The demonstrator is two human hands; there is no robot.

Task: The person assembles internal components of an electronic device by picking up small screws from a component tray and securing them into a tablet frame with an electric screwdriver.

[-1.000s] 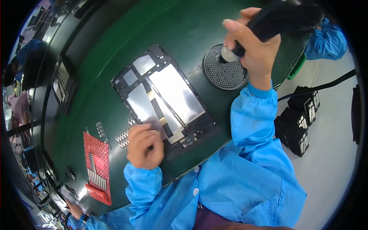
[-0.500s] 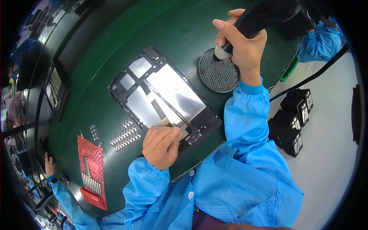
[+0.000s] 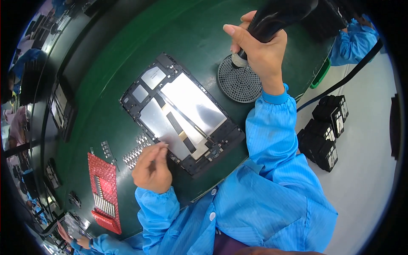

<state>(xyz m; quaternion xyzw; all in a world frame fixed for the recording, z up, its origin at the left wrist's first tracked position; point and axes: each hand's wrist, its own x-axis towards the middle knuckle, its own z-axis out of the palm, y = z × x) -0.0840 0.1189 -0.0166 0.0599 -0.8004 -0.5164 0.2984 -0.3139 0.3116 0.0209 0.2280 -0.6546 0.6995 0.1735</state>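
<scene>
My right hand (image 3: 267,55) is wrapped round a thick black electric screwdriver (image 3: 282,17), which comes in from the top right. Its pale-wrapped nose hangs over a round grey perforated screw tray (image 3: 239,87). A tablet-like device (image 3: 193,100) with a black frame and bright silver plates lies open, tilted, on the green tabletop. At the left edge of its frame is my left hand (image 3: 153,172), thumb and fingers pinched together. What the pinch holds, if anything, is too small to make out. Beside that hand, rows of small metal parts (image 3: 135,153) lie partly hidden behind it.
Red bubble wrap (image 3: 104,170) with a row of metal strips lies at the left. Another black device (image 3: 61,106) stands farther left. Stacked black blocks (image 3: 323,127) rest on the pale surface at right, near a black cable (image 3: 344,85). Other blue-sleeved people (image 3: 355,44) are at the edges.
My left hand has moved left from the device's lower middle to its left edge. My right hand and the screwdriver have shifted slightly left. The other person's hand at lower left has moved down.
</scene>
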